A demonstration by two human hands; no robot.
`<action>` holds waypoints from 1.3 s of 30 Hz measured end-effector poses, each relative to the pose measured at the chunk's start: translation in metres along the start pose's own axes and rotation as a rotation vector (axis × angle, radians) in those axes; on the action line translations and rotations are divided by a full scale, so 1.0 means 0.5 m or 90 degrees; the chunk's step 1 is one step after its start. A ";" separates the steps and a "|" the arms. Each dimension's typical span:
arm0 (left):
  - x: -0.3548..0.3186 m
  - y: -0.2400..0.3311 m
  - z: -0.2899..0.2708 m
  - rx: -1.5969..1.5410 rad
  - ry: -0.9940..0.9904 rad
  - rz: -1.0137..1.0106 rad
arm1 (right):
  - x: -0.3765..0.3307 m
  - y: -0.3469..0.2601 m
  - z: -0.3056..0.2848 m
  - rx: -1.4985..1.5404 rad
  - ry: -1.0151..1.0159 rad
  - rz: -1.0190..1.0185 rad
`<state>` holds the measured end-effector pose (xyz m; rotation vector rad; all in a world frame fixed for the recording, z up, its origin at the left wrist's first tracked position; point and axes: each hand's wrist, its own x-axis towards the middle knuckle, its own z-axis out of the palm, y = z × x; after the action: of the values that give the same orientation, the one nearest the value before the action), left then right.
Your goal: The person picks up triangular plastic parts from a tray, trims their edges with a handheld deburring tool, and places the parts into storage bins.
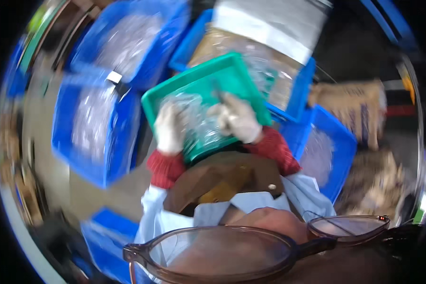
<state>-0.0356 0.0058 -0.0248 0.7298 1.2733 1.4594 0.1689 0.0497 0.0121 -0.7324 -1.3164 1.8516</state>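
A green tray (194, 78) lies tilted in front of my body, with clear plastic pieces (208, 132) in it. My left hand (170, 127), in a white glove, is over the tray's left side against the clear plastic; motion smears its fingers. On the right side of the tray, my white-gloved right hand (240, 118) has its fingers bent together. A thin dark tool (216, 89) juts up from them, too blurred to name further. Both wrists come out of red knitted cuffs.
Blue bins (111, 146) with clear plastic contents stand on the left, and another blue bin (338, 137) is at the right. Behind the tray, a blue crate (296, 102) carries a pale sheet (274, 33). Brown sacks (350, 106) lie at the far right.
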 end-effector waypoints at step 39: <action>-0.035 0.023 0.036 -0.363 0.102 -0.063 | 0.039 0.013 0.007 -0.060 -0.137 0.022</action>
<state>-0.0176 -0.0038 -0.0063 0.1717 0.9188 1.7123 0.1536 0.0624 0.0066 -0.6211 -1.5446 1.9491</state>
